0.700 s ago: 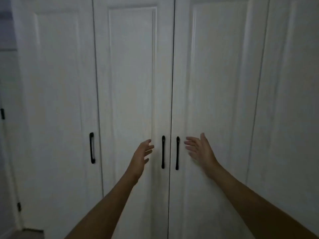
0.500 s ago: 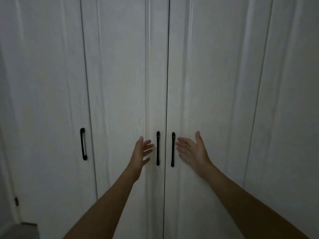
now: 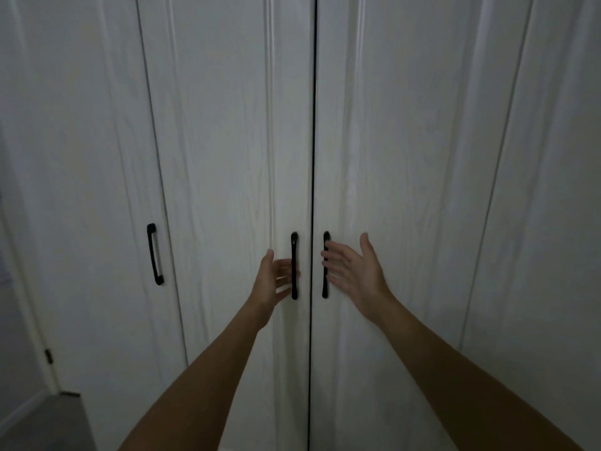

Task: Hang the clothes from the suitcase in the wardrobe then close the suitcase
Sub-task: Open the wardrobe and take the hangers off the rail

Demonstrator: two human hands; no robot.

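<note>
A white wardrobe (image 3: 227, 125) fills the view, its doors closed. Two black bar handles flank the middle seam: the left handle (image 3: 294, 242) and the right handle (image 3: 325, 288). My left hand (image 3: 271, 281) reaches the left handle with straight fingers, their tips going behind the bar. My right hand (image 3: 354, 271) is spread open at the right handle, fingertips at the bar. Neither hand is curled round a handle. No suitcase or clothes are in view.
A third black handle (image 3: 154, 253) sits on the wardrobe door further left. Another white door panel (image 3: 553, 190) stands at the right. A strip of grey floor (image 3: 55, 421) and a white skirting show at the bottom left.
Both hands have moved inward to the two middle handles, and the view has come closer to the doors. The doors stay closed.
</note>
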